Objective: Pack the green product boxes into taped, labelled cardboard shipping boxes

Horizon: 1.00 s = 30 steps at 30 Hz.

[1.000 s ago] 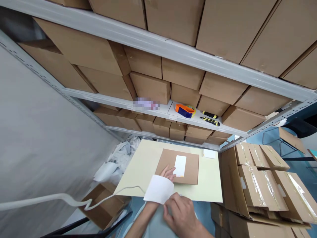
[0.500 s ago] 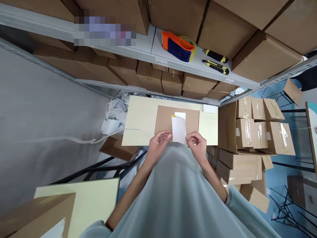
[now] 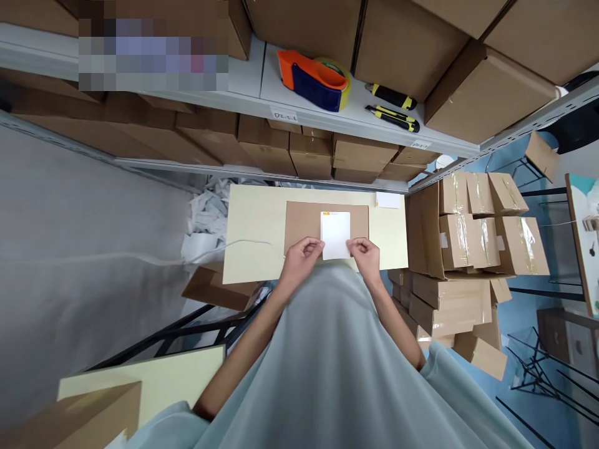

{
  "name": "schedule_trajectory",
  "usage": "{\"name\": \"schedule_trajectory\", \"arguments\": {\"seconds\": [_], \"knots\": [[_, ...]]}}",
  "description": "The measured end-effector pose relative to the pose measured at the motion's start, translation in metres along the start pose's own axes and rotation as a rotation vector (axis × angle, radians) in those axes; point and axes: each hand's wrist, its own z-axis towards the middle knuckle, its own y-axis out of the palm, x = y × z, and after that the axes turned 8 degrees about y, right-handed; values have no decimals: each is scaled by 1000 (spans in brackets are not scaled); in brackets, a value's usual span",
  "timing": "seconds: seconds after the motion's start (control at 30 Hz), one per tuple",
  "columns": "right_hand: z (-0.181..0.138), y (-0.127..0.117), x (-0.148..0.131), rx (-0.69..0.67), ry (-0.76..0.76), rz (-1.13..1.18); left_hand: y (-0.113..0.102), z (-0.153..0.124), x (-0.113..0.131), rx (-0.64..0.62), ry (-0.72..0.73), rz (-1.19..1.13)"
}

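A white paper sheet (image 3: 336, 236) with a small yellow mark at its top left corner is over a flat brown cardboard piece (image 3: 299, 221). My left hand (image 3: 302, 257) has its thumb and fingers closed at the sheet's lower left edge. On the opposite side, my right hand (image 3: 365, 257) pinches the lower right edge. The cardboard rests on a pale yellow tabletop (image 3: 255, 218). Another small white paper (image 3: 388, 200) lies at the table's back right corner.
Above the table, a grey shelf (image 3: 210, 100) carries cartons, an orange and blue tape dispenser (image 3: 313, 80) and yellow-black utility knives (image 3: 393, 117). Stacked cardboard boxes (image 3: 456, 240) stand at the right. A white cord (image 3: 224, 246) crosses the table's left side. Crumpled paper (image 3: 208, 212) lies beyond.
The sheet has gone from skewed and curled to nearly square, covering the white piece seen behind it. My left hand has closed in on its edge. The camera view has shifted slightly.
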Motion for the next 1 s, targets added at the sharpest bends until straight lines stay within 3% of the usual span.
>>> {"name": "schedule_trajectory", "arguments": {"seconds": [0.13, 0.27, 0.7, 1.0], "knots": [[39, 16, 20, 62, 65, -159, 10, 31, -23, -16, -114, 215], [57, 29, 31, 121, 70, -370, 19, 49, -37, 12, -168, 312], [69, 37, 35, 152, 111, -614, 27, 63, -41, 4, -221, 537], [70, 41, 31, 159, 109, -644, 30, 64, -41, 12, -196, 604]]}}
